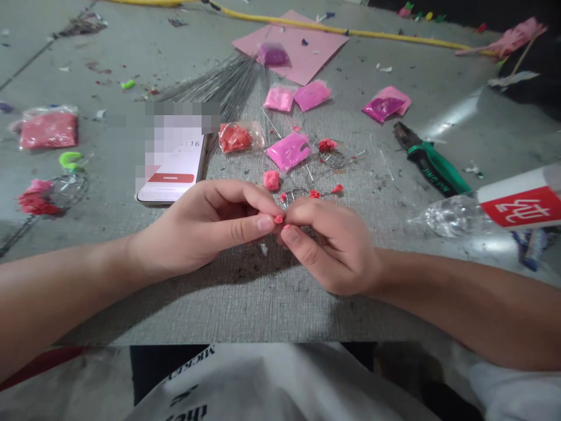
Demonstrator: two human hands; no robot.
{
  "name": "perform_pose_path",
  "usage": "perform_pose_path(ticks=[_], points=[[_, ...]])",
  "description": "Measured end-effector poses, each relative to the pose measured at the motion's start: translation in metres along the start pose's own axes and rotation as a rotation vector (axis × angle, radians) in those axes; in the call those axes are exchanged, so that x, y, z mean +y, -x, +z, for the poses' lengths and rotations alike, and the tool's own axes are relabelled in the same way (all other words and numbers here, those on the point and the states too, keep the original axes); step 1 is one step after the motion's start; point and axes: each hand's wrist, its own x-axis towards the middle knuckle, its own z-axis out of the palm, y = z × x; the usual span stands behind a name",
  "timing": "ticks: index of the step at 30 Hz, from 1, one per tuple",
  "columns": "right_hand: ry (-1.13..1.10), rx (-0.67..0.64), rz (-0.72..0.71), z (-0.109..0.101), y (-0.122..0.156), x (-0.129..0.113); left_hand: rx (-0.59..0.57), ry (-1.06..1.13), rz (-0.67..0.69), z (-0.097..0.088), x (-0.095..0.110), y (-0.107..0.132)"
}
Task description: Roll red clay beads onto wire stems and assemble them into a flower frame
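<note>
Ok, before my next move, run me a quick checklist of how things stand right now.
1. Left hand has the red bit: ok, pinched between thumb and finger.
2. Right hand hold: cannot tell; a speck of red shows at its fingertips, the rest is hidden.
3. Space just beyond the fingers clear: not ok, a red lump lies there.
4. Pliers clear of both hands: ok, on the table to the right.
5. Phone clear of the left hand: cannot tell; they nearly meet in this view.
</note>
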Motion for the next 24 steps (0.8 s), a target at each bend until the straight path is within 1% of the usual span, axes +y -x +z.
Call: perform_pose_path(ticks=[9,13,24], points=[[0.022,0.007,0.027,0.0016,0.0009,-0.0015,0.018,0.083,-0.015,0.0019,-0.0027,0.0027],[0.024,0.014,0.028,0.0027,0.001,-0.0011,0.014,0.101,-0.02,0.002,-0.0054,0.0016],[0.03,0.015,0.038,0.0027,0.001,-0.0026,0.036,0.139,-0.048,0.0044,-0.0047,0.0012]])
